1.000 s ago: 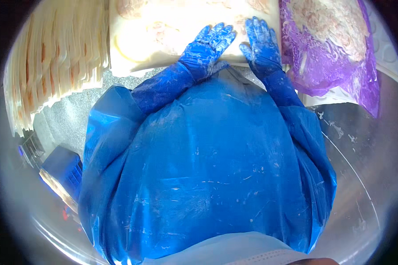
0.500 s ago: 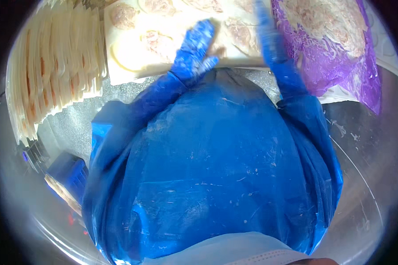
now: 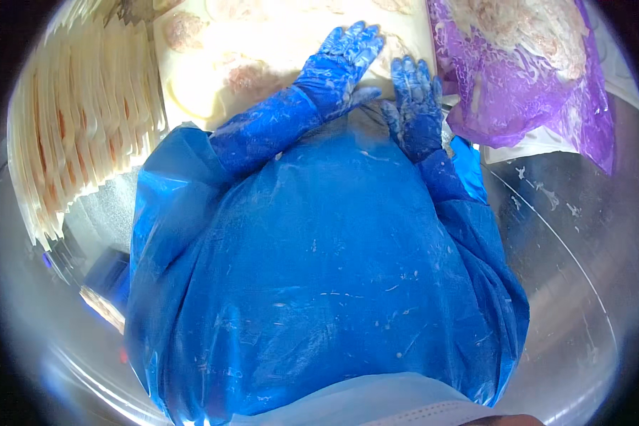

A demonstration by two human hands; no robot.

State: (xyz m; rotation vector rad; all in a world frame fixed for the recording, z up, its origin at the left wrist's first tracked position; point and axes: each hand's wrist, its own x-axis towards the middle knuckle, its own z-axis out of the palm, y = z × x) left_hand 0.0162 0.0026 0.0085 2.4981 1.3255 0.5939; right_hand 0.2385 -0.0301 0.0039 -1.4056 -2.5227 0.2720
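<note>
My left hand (image 3: 342, 69), in a blue glove smeared with pale residue, lies over the near right part of a white tray (image 3: 174, 67). Its fingers are stretched out and the thumb points right. Close by on the right, my gloved right hand (image 3: 415, 106) rests at the tray's near right edge, fingers extended and slightly apart. Neither hand grips anything visible. The tray has round hollows holding flattened pale pink portions that look like raw meat (image 3: 250, 78); another portion (image 3: 184, 30) lies at the far left. Glare washes out much of the tray, and my left hand covers part of it.
A purple plastic bag (image 3: 504, 117) with a mass of pale pink meat (image 3: 529, 32) lies right of the tray. Many thin whitish trays or sheets (image 3: 89, 117) stand stacked on the left. Below them is a blue crate-like box (image 3: 110, 273). Scraps dot the metal surface (image 3: 554, 248).
My right hand has come back toward me from the tray's right edge and moved slightly left. My left hand has shifted right and its fingers have spread a little.
</note>
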